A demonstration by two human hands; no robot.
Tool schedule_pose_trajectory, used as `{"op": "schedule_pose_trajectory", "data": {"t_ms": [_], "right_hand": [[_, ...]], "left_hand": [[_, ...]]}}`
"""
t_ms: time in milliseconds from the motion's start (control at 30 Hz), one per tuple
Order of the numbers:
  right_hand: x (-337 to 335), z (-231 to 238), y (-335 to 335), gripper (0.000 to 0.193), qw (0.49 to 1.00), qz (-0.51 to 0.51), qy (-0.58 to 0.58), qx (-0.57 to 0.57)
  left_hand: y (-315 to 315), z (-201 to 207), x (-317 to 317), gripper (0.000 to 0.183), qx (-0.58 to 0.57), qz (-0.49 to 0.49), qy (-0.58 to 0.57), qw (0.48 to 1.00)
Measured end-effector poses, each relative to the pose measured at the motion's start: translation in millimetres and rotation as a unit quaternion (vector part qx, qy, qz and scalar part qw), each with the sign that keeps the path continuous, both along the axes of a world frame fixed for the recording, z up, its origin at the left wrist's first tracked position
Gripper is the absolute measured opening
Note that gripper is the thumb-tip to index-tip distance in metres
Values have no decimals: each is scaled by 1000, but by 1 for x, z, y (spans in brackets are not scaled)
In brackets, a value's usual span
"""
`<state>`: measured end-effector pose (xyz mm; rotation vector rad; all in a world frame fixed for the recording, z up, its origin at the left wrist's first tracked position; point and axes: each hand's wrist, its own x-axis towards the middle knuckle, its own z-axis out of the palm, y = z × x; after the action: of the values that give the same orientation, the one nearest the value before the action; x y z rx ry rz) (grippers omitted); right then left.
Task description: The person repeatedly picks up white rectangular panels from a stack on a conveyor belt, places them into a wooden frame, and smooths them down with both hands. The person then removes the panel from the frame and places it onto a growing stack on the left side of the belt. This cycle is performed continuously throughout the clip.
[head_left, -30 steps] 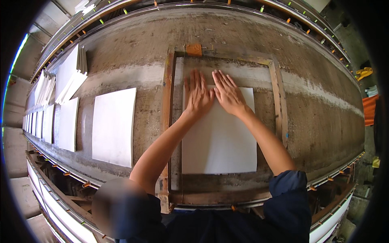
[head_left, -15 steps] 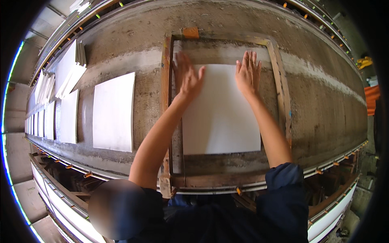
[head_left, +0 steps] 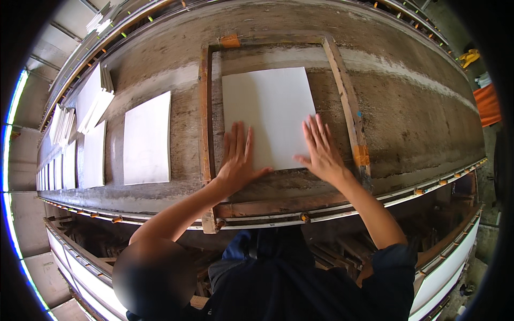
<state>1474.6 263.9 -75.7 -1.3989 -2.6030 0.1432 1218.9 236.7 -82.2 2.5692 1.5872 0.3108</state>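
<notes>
A blank white sheet (head_left: pixel 270 112) lies flat on the long brown table, inside a worn wooden frame (head_left: pixel 205 107). My left hand (head_left: pixel 235 160) rests spread on the sheet's near left corner, its thumb along the near edge. Across from it, my right hand (head_left: pixel 322 147) lies flat with fingers apart over the sheet's near right edge. Both hands are open and grip nothing. Orange tape is wrapped on the frame's right bar, and another orange piece sits on its far bar.
To the left lies another white sheet (head_left: pixel 147 139), with a row of similar sheets beyond it. Fanned stacks of white sheets (head_left: pixel 96 101) sit at the far left. Small orange pegs (head_left: pixel 305 218) line the table's near rail. An orange cloth (head_left: pixel 487 104) hangs at the far right.
Both hands have slid from the far part of the sheet toward its near corners. The view has shifted, and the fingers remain spread.
</notes>
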Motion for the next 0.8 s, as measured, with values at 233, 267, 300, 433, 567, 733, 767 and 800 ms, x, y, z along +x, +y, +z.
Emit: {"op": "schedule_pose_trajectory", "data": {"t_ms": [233,267,300,433,567,733,767,800], "right_hand": [[1,10,-26,93,997,9,13,-73],[0,14,-28,92,995,17,29,-95],[-3,13,-32,88,996,15,-6,-93],[-8,12,-15,80,997,6,-28,-70],[-11,-4,53,71,1000,-8,-7,-22],[-31,-24,133,62,993,-87,45,67],[-34,-25,143,60,990,-100,57,79],[-37,-28,149,60,990,-104,61,77]], "left_hand": [[-19,9,36,109,-55,62,17,996],[-20,9,42,109,-67,73,12,995],[-21,9,48,109,-80,85,7,993],[-3,19,55,107,-136,102,40,985],[62,13,35,104,-87,124,-8,988],[115,-16,13,100,39,156,-85,983],[122,-16,10,98,40,160,-85,983],[127,-16,11,97,41,164,-85,982]]}}
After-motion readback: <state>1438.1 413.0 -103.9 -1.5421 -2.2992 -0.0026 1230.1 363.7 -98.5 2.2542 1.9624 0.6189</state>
